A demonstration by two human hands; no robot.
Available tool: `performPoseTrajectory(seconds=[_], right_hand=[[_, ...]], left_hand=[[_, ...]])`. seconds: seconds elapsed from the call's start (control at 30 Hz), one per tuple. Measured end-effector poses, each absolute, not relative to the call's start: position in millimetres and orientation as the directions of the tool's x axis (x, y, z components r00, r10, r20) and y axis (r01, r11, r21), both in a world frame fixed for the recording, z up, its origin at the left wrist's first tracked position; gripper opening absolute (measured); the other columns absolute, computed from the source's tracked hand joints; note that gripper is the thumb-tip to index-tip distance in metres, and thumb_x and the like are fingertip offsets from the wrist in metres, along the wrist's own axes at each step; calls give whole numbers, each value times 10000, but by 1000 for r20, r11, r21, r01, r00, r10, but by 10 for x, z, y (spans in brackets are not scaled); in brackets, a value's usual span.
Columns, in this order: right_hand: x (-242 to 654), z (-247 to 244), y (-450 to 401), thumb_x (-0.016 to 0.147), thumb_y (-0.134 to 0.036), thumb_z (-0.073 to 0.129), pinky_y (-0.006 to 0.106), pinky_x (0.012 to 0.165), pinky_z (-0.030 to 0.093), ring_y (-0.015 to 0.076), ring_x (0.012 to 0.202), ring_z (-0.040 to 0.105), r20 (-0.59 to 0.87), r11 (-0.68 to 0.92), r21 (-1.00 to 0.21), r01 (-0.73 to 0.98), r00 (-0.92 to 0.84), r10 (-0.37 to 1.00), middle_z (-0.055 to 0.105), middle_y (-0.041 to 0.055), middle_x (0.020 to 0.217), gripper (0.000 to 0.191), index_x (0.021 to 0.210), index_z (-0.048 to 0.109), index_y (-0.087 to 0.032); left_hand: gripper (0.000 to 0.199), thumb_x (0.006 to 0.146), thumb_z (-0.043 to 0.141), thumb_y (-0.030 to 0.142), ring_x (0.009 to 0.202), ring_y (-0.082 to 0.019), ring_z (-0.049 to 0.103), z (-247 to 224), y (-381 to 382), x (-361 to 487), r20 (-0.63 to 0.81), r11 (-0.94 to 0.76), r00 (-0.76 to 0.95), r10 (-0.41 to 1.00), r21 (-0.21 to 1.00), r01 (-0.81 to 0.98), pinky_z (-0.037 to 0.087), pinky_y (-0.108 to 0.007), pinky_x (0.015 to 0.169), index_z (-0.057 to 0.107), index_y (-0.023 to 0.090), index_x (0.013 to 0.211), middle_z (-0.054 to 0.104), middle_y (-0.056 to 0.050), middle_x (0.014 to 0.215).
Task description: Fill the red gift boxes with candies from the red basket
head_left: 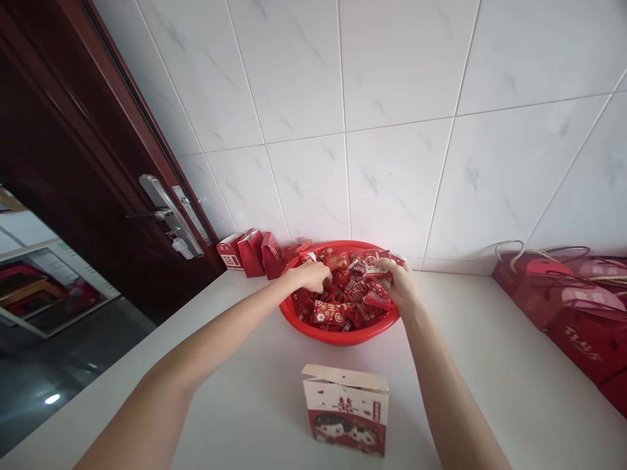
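Note:
A red plastic basket (337, 337) full of small red wrapped snack packets (329, 313) stands on the white table near the wall. My left hand (316, 276) reaches over its left side, the fingers curled down among the packets; what they hold, if anything, is hidden. At the right rim my right hand (400, 282) is closed on a red-and-white packet (373, 264), thumb and fingers at its edge. Nearer to me, between my forearms, a white-and-red cardboard gift box (347, 414) with two cartoon faces stands upright, its top flap partly raised.
Several small red gift boxes (252, 253) line the wall left of the basket. Red gift bags (563, 307) with rope handles stand at the right on the white table (235, 391). A dark wooden door (112, 150) with a metal handle is at the left.

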State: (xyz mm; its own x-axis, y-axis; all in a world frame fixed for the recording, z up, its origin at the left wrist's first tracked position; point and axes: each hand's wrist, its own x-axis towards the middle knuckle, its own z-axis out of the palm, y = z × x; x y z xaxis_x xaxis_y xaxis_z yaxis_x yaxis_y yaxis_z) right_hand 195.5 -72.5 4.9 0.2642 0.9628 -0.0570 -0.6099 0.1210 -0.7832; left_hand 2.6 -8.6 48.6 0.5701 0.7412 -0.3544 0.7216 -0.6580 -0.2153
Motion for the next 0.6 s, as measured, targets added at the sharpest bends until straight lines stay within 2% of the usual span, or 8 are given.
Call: performPoseTrajectory(seconds=[0.13,0.23,0.33,0.37,0.43,0.5,0.53,0.6], right_hand=[[1953,71,-733,434,-132,789,200,433,512,132,519,625,-76,105,-789,-605,267,961,692,-7,583,203,581,657,-183],[1950,77,-734,443,-128,782,196,412,496,131,496,620,-70,108,-787,-607,262,962,682,-10,564,202,578,644,-189],[1949,63,-726,452,-119,790,198,426,508,132,506,627,-76,105,-788,-607,264,962,685,-17,570,216,599,648,-189],[1949,57,-723,456,-117,793,199,435,514,130,509,630,-75,105,-791,-603,265,961,686,-20,574,219,606,649,-188],[1949,47,-715,468,-117,790,200,448,519,131,516,639,-56,117,-796,-594,265,963,688,-20,582,213,615,652,-185],[1948,43,-711,477,-123,778,201,447,514,136,518,644,-34,132,-799,-586,263,964,690,-12,585,193,612,654,-184],[1948,44,-710,477,-124,773,201,441,509,137,515,643,-32,133,-801,-583,264,964,689,-10,580,184,605,654,-184],[1949,49,-711,476,-122,767,200,436,507,136,511,637,-45,125,-803,-583,268,962,688,-12,574,177,591,651,-190]], left_hand=[[311,804,659,248,1015,-213,687,417,-128,-22,-341,-717,653,677,-102,690,460,-301,939,759,272,1097,775,-7,1081],[333,814,656,222,1093,-216,663,339,-139,-45,-315,-761,713,626,-48,647,442,-302,981,747,276,1130,754,-9,1165],[317,805,650,174,1082,-224,662,313,-178,-3,-276,-789,765,582,35,613,460,-301,952,756,245,1095,754,-34,1138],[276,809,646,176,1057,-223,667,337,-219,28,-221,-786,783,582,95,611,468,-301,937,762,225,1056,755,-47,1107],[176,834,645,228,979,-214,679,435,-368,86,-43,-767,813,581,305,564,491,-301,894,758,181,960,749,-72,1028],[202,865,641,342,871,-197,686,554,-599,85,179,-724,816,550,590,358,521,-302,811,723,160,897,733,-76,931],[235,879,624,386,846,-200,684,594,-730,36,271,-700,811,518,679,221,530,-311,777,704,165,881,721,-72,889],[306,921,564,457,774,-204,678,585,-968,-185,435,-697,752,495,715,46,538,-343,708,682,178,881,696,-81,866]])
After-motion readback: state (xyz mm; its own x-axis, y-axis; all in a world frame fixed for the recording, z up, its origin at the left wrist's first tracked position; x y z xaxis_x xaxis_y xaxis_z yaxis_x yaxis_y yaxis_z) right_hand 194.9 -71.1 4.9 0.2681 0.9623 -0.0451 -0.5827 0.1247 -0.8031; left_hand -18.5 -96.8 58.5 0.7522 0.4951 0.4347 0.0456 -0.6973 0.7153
